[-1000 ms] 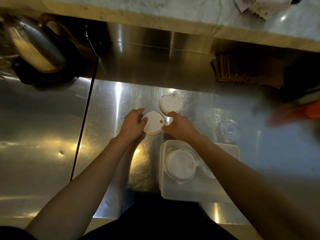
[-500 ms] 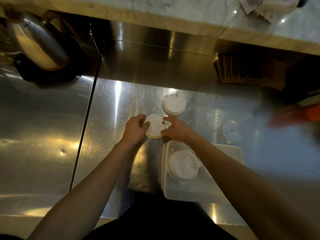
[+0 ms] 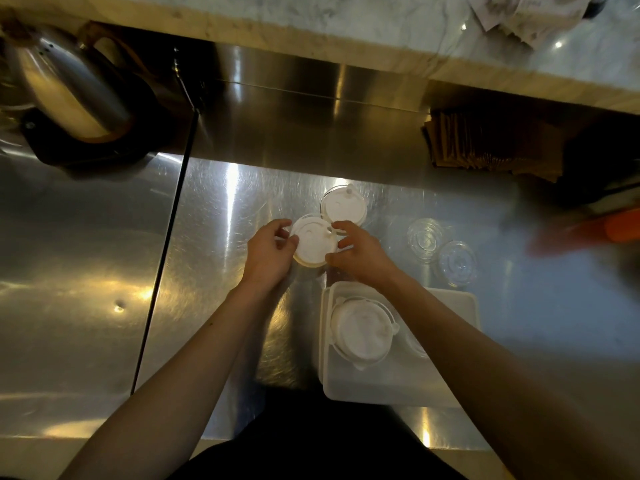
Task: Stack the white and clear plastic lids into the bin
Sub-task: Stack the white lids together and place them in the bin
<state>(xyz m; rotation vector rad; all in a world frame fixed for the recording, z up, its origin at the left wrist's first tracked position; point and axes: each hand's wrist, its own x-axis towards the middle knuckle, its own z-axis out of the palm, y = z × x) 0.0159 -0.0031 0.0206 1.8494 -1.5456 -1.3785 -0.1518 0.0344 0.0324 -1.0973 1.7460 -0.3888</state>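
Note:
A stack of white lids (image 3: 313, 244) is held between my left hand (image 3: 268, 255) on its left edge and my right hand (image 3: 358, 252) on its right edge, just above the steel counter. A second white lid stack (image 3: 343, 206) sits right behind it. Two clear lids (image 3: 425, 236) (image 3: 457, 262) lie on the counter to the right. The translucent white bin (image 3: 408, 382) stands near the front edge, below my right wrist, with white lids (image 3: 360, 329) stacked in its left half; my right forearm hides part of the bin.
A steel kettle (image 3: 65, 84) on a dark base stands at the back left. A black seam (image 3: 162, 251) runs down the counter. Brown paper sleeves (image 3: 485, 147) are packed at the back right, and an orange object (image 3: 620, 228) lies at the right edge.
Both hands have closed in on the near white lid stack and kept their grip on it; the view has shifted slightly, and the stack looks a little tilted and raised.

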